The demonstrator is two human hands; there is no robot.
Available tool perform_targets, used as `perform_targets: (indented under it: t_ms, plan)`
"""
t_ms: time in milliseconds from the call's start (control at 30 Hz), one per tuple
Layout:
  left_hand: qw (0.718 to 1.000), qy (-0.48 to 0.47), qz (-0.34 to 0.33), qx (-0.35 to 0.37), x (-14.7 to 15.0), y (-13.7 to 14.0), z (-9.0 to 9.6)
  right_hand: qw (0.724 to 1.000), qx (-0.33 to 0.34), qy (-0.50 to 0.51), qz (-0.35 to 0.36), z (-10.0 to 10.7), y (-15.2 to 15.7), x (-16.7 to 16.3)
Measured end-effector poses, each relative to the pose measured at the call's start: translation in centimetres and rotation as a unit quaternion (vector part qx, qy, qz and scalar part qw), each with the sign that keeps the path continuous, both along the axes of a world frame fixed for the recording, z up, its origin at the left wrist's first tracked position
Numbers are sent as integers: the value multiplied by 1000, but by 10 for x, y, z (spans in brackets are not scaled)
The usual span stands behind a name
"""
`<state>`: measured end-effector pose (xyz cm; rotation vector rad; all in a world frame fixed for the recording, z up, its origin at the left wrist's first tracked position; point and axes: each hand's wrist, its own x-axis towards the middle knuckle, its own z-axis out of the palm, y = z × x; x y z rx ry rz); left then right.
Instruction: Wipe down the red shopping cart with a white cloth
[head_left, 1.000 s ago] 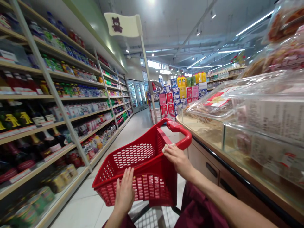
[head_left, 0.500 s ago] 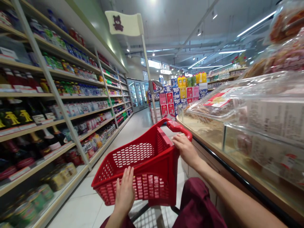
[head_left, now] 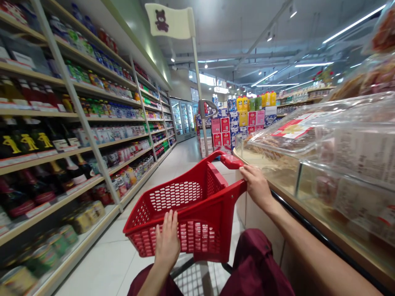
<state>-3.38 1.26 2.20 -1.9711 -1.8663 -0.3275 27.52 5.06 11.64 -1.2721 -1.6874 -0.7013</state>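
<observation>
A small red plastic shopping cart (head_left: 185, 213) with pierced sides stands across the aisle in front of me. My right hand (head_left: 258, 186) is closed around the right end of its red handle (head_left: 230, 161). Against the cart's near side lies my left hand (head_left: 167, 238), flat, with fingers stretched upward just below the rim. Nothing can be seen inside the basket part that shows. From the cart rises a tall pole (head_left: 197, 78) carrying a cream flag (head_left: 179, 24) with a brown bear on it.
Shelves (head_left: 89, 119) of bottles and cans line the left side. A wooden display counter (head_left: 305, 207) with clear food packages (head_left: 286, 127) runs close along the right. Ahead stand stacked drink boxes (head_left: 221, 131) and glass-door fridges (head_left: 182, 117).
My right hand has moved rightward and its fingers now wrap the handle's end. The cart has turned slightly and shifted right in view. My left hand stays flat on the cart's side.
</observation>
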Motion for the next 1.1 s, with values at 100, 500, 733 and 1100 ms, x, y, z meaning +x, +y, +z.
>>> perform_targets:
  t_ms: [100, 500, 733, 1100]
  plan:
    - [1000, -8, 5, -6, 3, 0, 0, 999, -10, -26, 21, -7, -2, -12]
    - [999, -18, -1, -31, 6, -4, 5, 999, -19, -20, 36, -8, 1, -32]
    - [1000, 2, -7, -25, 8, -2, -2, 998, -10, -27, 61, -9, 6, -19]
    - [998, 5, -29, -62, 20, -3, 2, 992, -42, -64, 101, -25, 6, -42]
